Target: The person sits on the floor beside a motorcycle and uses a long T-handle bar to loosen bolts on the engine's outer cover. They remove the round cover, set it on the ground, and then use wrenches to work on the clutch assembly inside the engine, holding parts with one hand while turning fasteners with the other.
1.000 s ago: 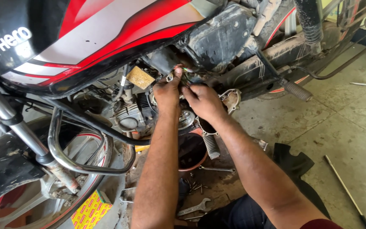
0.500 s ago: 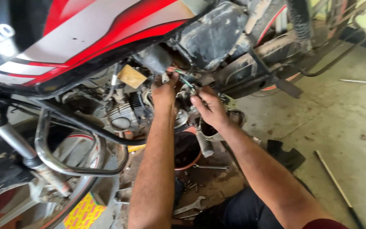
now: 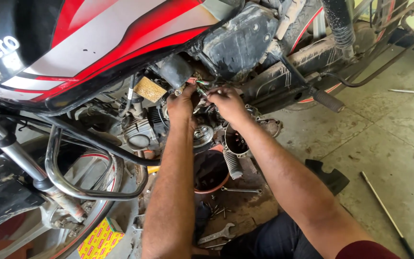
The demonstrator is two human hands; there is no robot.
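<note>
Both my hands reach into the middle of a motorcycle, under its red, black and silver fuel tank (image 3: 97, 43). My left hand (image 3: 182, 103) presses against parts just below a black rubber hose (image 3: 176, 72). My right hand (image 3: 226, 103) pinches thin red and green wires (image 3: 201, 85) beside the black side box (image 3: 238, 41). Below the hands sit the finned engine block (image 3: 142, 129) and a round metal clutch part (image 3: 202, 135). What my left fingers hold is hidden.
An orange-rimmed basin (image 3: 212, 172) stands under the engine. Wrenches (image 3: 216, 235) and loose bolts (image 3: 216, 211) lie on the floor near my knee. A yellow box (image 3: 99, 240) is by the front wheel (image 3: 49, 211). A long rod (image 3: 384, 211) lies on the concrete at right, near the footpeg (image 3: 329, 100).
The camera has shifted, so the motorcycle sits higher and to the right. My hands stay at the same spot in the wiring; the right hand has closed in on the wires.
</note>
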